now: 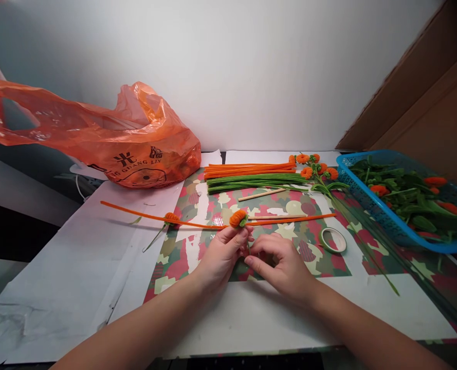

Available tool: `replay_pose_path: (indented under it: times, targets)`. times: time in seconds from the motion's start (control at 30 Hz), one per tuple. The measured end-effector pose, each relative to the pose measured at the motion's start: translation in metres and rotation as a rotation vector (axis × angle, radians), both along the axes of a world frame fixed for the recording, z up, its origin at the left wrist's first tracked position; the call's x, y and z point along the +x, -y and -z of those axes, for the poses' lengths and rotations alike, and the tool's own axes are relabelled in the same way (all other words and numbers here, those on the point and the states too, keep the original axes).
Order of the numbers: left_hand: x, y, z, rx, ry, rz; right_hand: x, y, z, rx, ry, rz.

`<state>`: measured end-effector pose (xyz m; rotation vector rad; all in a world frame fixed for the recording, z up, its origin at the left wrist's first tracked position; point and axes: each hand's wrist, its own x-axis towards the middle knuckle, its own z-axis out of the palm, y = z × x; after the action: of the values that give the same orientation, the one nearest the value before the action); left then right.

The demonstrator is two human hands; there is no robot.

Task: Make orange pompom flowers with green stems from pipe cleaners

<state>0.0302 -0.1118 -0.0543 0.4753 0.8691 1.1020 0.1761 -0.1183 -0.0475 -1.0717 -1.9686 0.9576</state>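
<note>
My left hand (228, 247) pinches an orange pipe-cleaner flower (238, 218) just under its head, where a bit of green shows. Close on the right, my right hand (276, 259) has its thumb and fingers closed near the flower's thin stem, at the lower end. Behind the flower a long orange pipe cleaner (135, 210) stretches left and right across the mat. Another orange flower (171, 219) with a bare stem lies to the left. A roll of green tape (332, 240) rests right of my right hand.
Bundles of orange pipe cleaners (247, 170) and green pipe cleaners (251, 182) lie behind, beside finished orange flowers (307, 167). Wooden sticks (261, 194) are near them. An orange plastic bag (147, 149) stands back left; a blue basket (398, 226) with leaves and flowers is at right.
</note>
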Motion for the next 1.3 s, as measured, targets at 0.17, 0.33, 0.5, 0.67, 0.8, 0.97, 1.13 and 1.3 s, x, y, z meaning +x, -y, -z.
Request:
replay_pose_path:
  times: [0.17,0.33,0.5,0.67,0.8,0.97,1.13,1.3]
  targets:
    - [0.0007,-0.0002,-0.0004,0.015,-0.031,0.006,-0.0003,-0.0014,-0.0039,-0.044,-0.036,-0.014]
    - [-0.0008,0.0014,-0.0018,0.038,-0.063,0.061,0.0005,-0.0016,-0.0044,-0.067,-0.055,-0.013]
    - [-0.0019,0.0017,-0.0025,0.054,-0.114,0.071,0.0003,-0.0029,-0.0028,-0.155,-0.170,-0.001]
    - [-0.0017,-0.0017,0.0004,0.047,-0.119,-0.023,-0.0007,-0.0039,-0.0060,-0.186,-0.184,0.003]
    - [-0.0014,-0.0025,0.0022,0.058,-0.149,-0.052,-0.0010,-0.0047,-0.0074,-0.162,-0.208,0.029]
    - [-0.0015,-0.0012,0.0014,0.071,-0.182,-0.030,0.0001,-0.0040,-0.0091,-0.157,-0.244,0.040]
    - [-0.0039,-0.0015,0.0015,0.094,-0.245,0.012,0.0011,-0.0047,-0.0069,-0.229,-0.255,0.073]
    - [-0.0044,-0.0015,0.0009,0.113,-0.282,0.003,0.0003,-0.0060,-0.0026,-0.253,-0.256,0.135]
